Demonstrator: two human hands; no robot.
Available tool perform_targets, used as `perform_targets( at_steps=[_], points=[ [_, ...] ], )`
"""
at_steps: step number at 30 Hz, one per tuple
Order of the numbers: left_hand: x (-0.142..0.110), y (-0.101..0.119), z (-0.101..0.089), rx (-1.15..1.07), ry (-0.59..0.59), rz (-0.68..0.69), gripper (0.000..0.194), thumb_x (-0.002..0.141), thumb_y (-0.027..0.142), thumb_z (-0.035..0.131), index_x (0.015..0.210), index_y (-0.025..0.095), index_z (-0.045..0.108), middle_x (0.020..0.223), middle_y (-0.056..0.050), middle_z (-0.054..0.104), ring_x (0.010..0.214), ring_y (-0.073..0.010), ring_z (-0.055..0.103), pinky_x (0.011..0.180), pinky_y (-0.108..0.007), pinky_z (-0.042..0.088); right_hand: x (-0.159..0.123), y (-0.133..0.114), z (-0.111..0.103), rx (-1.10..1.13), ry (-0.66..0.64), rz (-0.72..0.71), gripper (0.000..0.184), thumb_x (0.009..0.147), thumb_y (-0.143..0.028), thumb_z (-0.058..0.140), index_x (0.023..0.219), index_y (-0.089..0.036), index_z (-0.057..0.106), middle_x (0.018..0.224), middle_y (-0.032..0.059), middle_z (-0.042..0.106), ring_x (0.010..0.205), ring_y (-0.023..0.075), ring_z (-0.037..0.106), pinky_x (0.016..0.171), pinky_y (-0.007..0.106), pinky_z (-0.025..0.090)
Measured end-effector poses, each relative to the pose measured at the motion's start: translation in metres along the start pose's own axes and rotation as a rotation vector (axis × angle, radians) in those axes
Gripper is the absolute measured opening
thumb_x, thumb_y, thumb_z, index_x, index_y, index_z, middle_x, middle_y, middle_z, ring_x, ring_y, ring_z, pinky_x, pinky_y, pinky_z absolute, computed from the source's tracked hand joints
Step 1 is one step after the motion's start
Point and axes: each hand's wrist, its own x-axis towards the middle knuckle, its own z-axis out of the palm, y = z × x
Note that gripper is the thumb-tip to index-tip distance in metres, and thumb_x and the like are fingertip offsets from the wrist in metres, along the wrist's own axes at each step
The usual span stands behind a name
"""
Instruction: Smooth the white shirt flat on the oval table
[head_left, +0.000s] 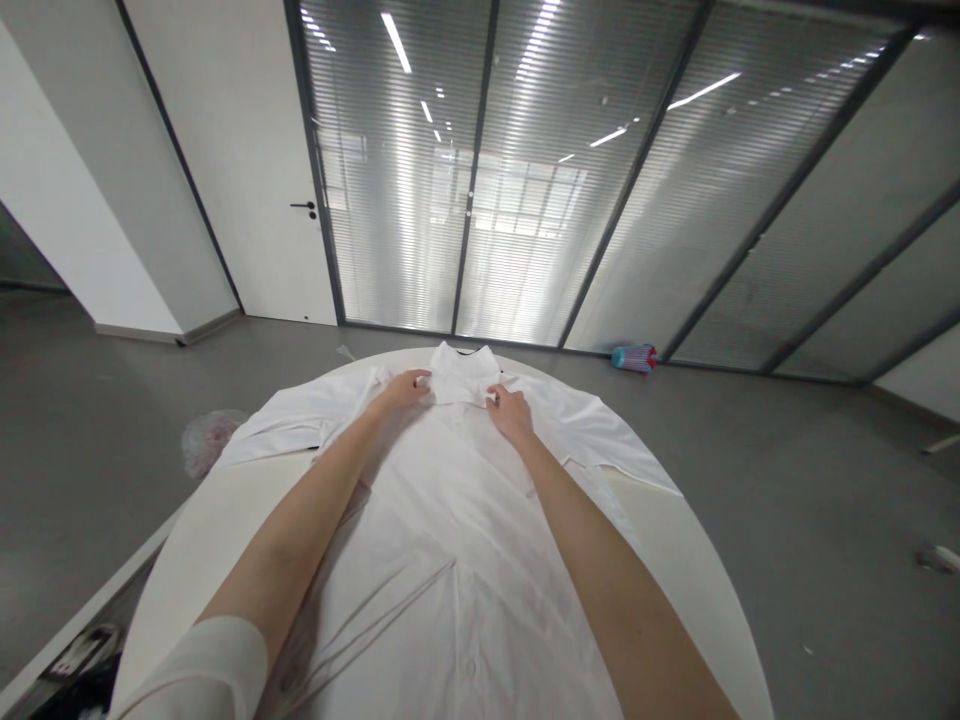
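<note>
A white button-up shirt (480,520) lies spread over a round white table (675,560), its collar (461,375) at the far edge and its sleeves out to both sides. My left hand (407,388) pinches the left part of the collar, fingers bent inward. On the opposite side, my right hand (510,410) has its thumb and fingers closed on the right collar end. Creases run across the shirt's body, and a button shows low on the front placket. The part of the fabric under my forearms is hidden.
A clear plastic bag (210,440) is on the floor left of the table. A blue-and-red striped object (634,358) lies by the glass partition (517,200). A white door (255,180) stands at the back left. Dark items sit in a low shelf (82,650) at lower left.
</note>
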Motion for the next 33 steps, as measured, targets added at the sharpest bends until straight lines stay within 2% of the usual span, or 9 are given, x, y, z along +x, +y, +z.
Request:
perform_targets(
  at_steps=[5, 10, 13, 18, 23, 26, 30, 33],
  points=[
    [-0.005, -0.003, -0.017, 0.152, -0.091, 0.048, 0.054, 0.072, 0.018, 0.064, 0.125, 0.027, 0.067, 0.070, 0.000, 0.069, 0.077, -0.0224, 0.064, 0.090, -0.038, 0.038, 0.013, 0.007, -0.016, -0.083, -0.059, -0.102, 0.029, 0.099, -0.031, 0.042, 0.118, -0.024, 0.063, 0.104, 0.0120, 0.068, 0.109, 0.0297, 0.053, 0.093, 0.040, 0.038],
    [-0.009, -0.004, -0.018, 0.252, -0.109, 0.095, 0.060, 0.072, 0.023, 0.067, 0.131, 0.029, 0.062, 0.072, 0.000, 0.069, 0.082, -0.0237, 0.063, 0.093, -0.038, 0.034, 0.025, 0.013, -0.023, -0.081, -0.109, -0.173, 0.039, 0.090, -0.022, 0.057, 0.129, -0.024, 0.056, 0.095, 0.0062, 0.069, 0.102, 0.0267, 0.056, 0.089, 0.036, 0.039],
    [-0.008, -0.001, -0.018, 0.293, -0.108, 0.105, 0.059, 0.070, 0.019, 0.066, 0.129, 0.029, 0.063, 0.070, -0.001, 0.069, 0.084, -0.0243, 0.063, 0.095, -0.038, 0.033, 0.026, 0.015, -0.025, -0.057, -0.118, -0.207, 0.041, 0.089, -0.021, 0.059, 0.130, -0.024, 0.055, 0.090, 0.0033, 0.069, 0.094, 0.0224, 0.058, 0.083, 0.031, 0.040],
    [-0.007, 0.007, -0.018, 0.318, -0.104, 0.102, 0.060, 0.070, 0.010, 0.060, 0.128, 0.029, 0.062, 0.068, 0.001, 0.069, 0.080, -0.0230, 0.064, 0.097, -0.041, 0.031, 0.024, 0.017, -0.031, -0.030, -0.097, -0.242, 0.033, 0.090, -0.026, 0.060, 0.123, -0.025, 0.059, 0.085, 0.0010, 0.068, 0.086, 0.0188, 0.058, 0.081, 0.028, 0.040],
    [-0.009, 0.006, -0.015, 0.303, -0.112, 0.076, 0.049, 0.073, 0.018, 0.063, 0.121, 0.029, 0.065, 0.073, -0.001, 0.071, 0.081, -0.0231, 0.066, 0.096, -0.040, 0.033, 0.023, 0.017, -0.038, 0.005, -0.078, -0.219, 0.025, 0.095, -0.034, 0.054, 0.116, -0.026, 0.064, 0.088, 0.0020, 0.071, 0.089, 0.0190, 0.060, 0.084, 0.029, 0.042],
    [-0.009, 0.003, -0.014, 0.290, -0.100, 0.039, 0.050, 0.073, 0.024, 0.067, 0.122, 0.028, 0.064, 0.076, -0.002, 0.073, 0.084, -0.0251, 0.066, 0.094, -0.040, 0.035, 0.024, 0.016, -0.035, 0.013, -0.081, -0.168, 0.026, 0.096, -0.035, 0.052, 0.116, -0.026, 0.065, 0.096, 0.0040, 0.072, 0.096, 0.0210, 0.061, 0.088, 0.032, 0.041],
    [-0.007, 0.002, -0.014, 0.274, -0.084, -0.015, 0.068, 0.069, 0.027, 0.072, 0.135, 0.027, 0.054, 0.079, -0.004, 0.074, 0.090, -0.0291, 0.067, 0.094, -0.043, 0.036, 0.025, 0.017, -0.018, 0.019, -0.080, -0.097, 0.030, 0.095, -0.033, 0.053, 0.123, -0.026, 0.061, 0.105, 0.0056, 0.071, 0.103, 0.0240, 0.060, 0.090, 0.035, 0.041],
    [-0.006, 0.004, -0.014, 0.267, -0.090, -0.040, 0.075, 0.068, 0.025, 0.073, 0.139, 0.029, 0.049, 0.081, -0.001, 0.073, 0.089, -0.0288, 0.067, 0.094, -0.045, 0.037, 0.026, 0.018, -0.004, 0.044, -0.079, -0.040, 0.037, 0.093, -0.029, 0.054, 0.130, -0.026, 0.054, 0.106, 0.0042, 0.070, 0.101, 0.0218, 0.061, 0.087, 0.033, 0.043]
  ],
)
